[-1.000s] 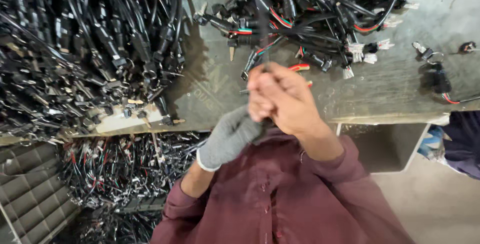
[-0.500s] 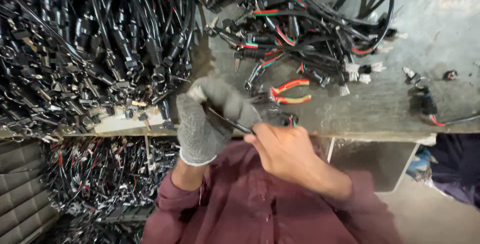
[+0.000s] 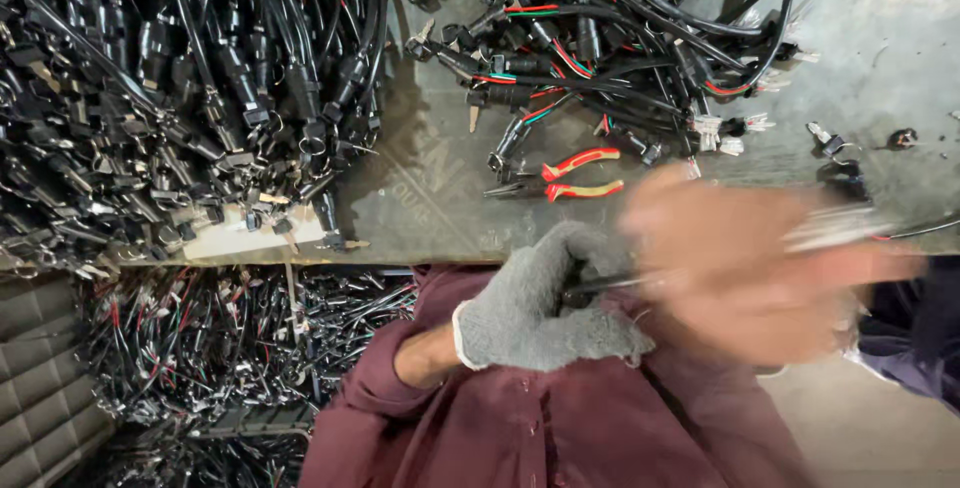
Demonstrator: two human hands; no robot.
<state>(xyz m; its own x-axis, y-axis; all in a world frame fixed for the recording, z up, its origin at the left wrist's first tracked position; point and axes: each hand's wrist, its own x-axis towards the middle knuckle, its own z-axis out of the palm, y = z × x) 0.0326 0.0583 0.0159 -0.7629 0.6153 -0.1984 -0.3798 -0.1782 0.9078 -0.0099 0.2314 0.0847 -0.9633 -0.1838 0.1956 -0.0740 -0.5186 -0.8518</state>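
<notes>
While gloved left hand (image 3: 545, 303) clenches black cable (image 3: 610, 286) in its grip, blurred right hand (image 3: 740, 263) alongside, grip unclear.

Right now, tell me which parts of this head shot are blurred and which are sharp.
Head view: the bare right hand is smeared by motion blur, fingers indistinct; the gloved left hand reads sharp, gripping a thin dark wire; the red-and-yellow pliers and cable piles on the bench are crisp; a soft sheen lies on the tabletop.

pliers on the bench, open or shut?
Open a little: the pliers lie flat on the bench, red-and-yellow handles spread apart. Neither hand touches them.
</notes>
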